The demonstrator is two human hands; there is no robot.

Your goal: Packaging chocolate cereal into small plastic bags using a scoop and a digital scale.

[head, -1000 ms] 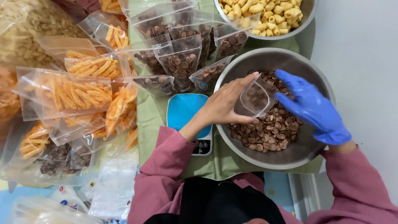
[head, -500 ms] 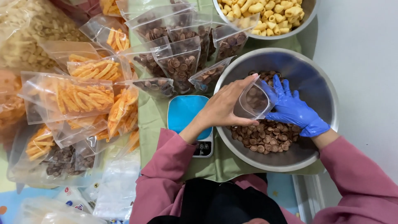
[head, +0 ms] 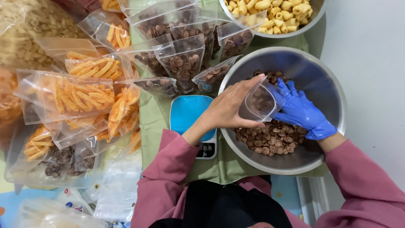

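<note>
My left hand (head: 230, 107), bare, holds a small clear plastic bag (head: 259, 101) open over a large steel bowl (head: 329, 80). The bowl holds brown spiral-patterned snack pieces (head: 270, 141). My right hand (head: 300, 110), in a blue glove, is at the bag's mouth with its fingers curled toward the opening; whether it grips any pieces is hidden by the bag. Both sleeves are pink.
A small blue-topped scale (head: 192, 114) sits left of the bowl. Filled bags of brown spirals (head: 183, 63) lie behind it. Bags of orange stick snacks (head: 80, 95) pile at the left. A second bowl of yellow puffed snacks (head: 274, 14) stands at the top.
My gloved right hand has moved left from the bowl's right side up to the mouth of the bag. My left hand keeps holding the bag in place.
</note>
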